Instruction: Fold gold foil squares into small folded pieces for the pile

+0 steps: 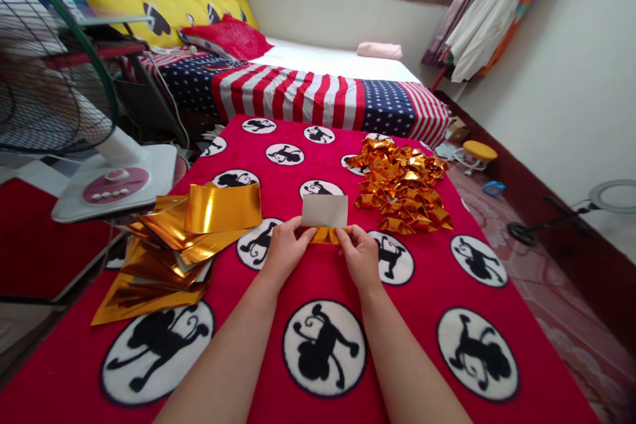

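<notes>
A small sheet of foil paper (324,211) lies on the red cloth in the middle, its pale side up and its near edge folded over to show gold. My left hand (289,246) pinches the left end of the fold, thumb on top. At the right end, my right hand (358,253) grips the same fold between thumb and fingers. Left of my hands is a loose stack of flat gold sheets (223,209). A heap of folded gold pieces (402,179) sits to the right, beyond my right hand.
The red cloth with monkey prints (397,338) covers the work surface. A fan (114,152) stands at the left. Behind is a bed (308,96) with a red pillow (233,38). A yellow stool (479,150) is on the floor at the right.
</notes>
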`<state>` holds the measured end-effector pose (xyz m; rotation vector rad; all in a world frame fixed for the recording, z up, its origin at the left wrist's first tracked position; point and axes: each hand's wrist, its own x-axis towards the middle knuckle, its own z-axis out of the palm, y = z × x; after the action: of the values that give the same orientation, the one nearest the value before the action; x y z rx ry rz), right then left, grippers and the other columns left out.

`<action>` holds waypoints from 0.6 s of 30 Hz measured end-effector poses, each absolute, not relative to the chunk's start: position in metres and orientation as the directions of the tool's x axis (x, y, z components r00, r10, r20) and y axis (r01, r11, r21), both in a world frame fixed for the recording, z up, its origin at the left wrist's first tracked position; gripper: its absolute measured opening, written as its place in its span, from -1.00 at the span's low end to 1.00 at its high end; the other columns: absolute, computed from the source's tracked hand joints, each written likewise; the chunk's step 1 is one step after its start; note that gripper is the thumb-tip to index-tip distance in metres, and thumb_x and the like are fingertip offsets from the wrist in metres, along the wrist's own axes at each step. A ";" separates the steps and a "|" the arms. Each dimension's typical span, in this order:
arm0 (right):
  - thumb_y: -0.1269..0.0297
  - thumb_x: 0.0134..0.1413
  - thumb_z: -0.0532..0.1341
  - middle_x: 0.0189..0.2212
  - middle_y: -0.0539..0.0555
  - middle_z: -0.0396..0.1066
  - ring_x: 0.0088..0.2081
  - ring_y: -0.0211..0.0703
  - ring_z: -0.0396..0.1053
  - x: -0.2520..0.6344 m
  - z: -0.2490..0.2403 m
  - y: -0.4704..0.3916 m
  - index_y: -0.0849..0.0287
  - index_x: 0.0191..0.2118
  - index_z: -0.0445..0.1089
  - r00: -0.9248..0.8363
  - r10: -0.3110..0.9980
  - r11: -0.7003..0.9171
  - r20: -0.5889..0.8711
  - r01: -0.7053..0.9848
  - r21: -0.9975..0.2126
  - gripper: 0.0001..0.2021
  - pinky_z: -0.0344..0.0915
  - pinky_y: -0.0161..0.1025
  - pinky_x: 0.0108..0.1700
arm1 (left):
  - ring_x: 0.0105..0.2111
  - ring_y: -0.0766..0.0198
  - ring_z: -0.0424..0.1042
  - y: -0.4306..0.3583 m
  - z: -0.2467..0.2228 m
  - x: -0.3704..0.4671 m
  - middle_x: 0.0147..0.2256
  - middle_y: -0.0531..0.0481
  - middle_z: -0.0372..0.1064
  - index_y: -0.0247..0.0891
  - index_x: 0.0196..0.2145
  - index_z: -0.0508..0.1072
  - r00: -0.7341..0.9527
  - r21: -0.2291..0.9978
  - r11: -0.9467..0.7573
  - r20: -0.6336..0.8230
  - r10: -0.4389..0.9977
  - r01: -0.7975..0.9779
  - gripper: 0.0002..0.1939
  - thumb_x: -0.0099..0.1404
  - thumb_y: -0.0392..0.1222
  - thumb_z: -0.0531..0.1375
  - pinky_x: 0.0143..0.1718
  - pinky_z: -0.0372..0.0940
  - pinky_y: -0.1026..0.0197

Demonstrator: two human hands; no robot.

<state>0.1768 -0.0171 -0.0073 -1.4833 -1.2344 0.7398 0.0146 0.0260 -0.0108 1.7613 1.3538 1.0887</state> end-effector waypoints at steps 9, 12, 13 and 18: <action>0.04 0.13 0.16 -0.63 -0.05 0.33 -0.60 -0.28 0.25 0.177 -0.009 -0.016 0.15 -0.45 0.37 0.286 0.948 0.045 0.142 0.320 -0.946 -0.71 0.15 -0.34 -0.51 | -0.46 0.27 0.40 0.025 -0.009 0.014 -0.44 -0.01 0.49 -0.29 -0.36 0.50 0.128 0.858 -0.254 0.220 0.967 0.446 -0.86 0.21 -0.17 0.19 -0.43 0.21 0.31; 0.03 0.12 0.17 -0.61 -0.05 0.35 -0.60 -0.28 0.25 0.177 -0.009 -0.015 0.15 -0.45 0.38 0.286 0.948 0.045 0.141 0.318 -0.947 -0.70 0.15 -0.34 -0.51 | -0.45 0.27 0.41 0.026 -0.010 0.014 -0.42 -0.01 0.50 -0.28 -0.35 0.51 0.132 0.854 -0.264 0.228 0.965 0.449 -0.86 0.21 -0.17 0.19 -0.43 0.21 0.31; 0.03 0.12 0.16 -0.61 -0.05 0.35 -0.60 -0.28 0.25 0.177 -0.010 -0.016 0.15 -0.45 0.38 0.287 0.947 0.044 0.142 0.321 -0.946 -0.70 0.15 -0.34 -0.51 | -0.45 0.27 0.41 0.026 -0.010 0.014 -0.43 -0.02 0.50 -0.28 -0.35 0.50 0.133 0.852 -0.265 0.230 0.964 0.451 -0.85 0.21 -0.17 0.19 -0.44 0.21 0.31; 0.04 0.13 0.16 -0.62 -0.05 0.34 -0.60 -0.27 0.26 0.177 -0.008 -0.016 0.15 -0.45 0.37 0.285 0.948 0.045 0.142 0.322 -0.946 -0.71 0.16 -0.34 -0.51 | -0.45 0.26 0.41 0.026 -0.012 0.014 -0.45 -0.01 0.48 -0.28 -0.35 0.50 0.134 0.852 -0.263 0.227 0.965 0.452 -0.85 0.21 -0.16 0.19 -0.43 0.22 0.30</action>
<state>0.1772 -0.0162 -0.0083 -1.4913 -1.2354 0.7396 0.0139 0.0258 -0.0115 1.8001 1.3649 1.0681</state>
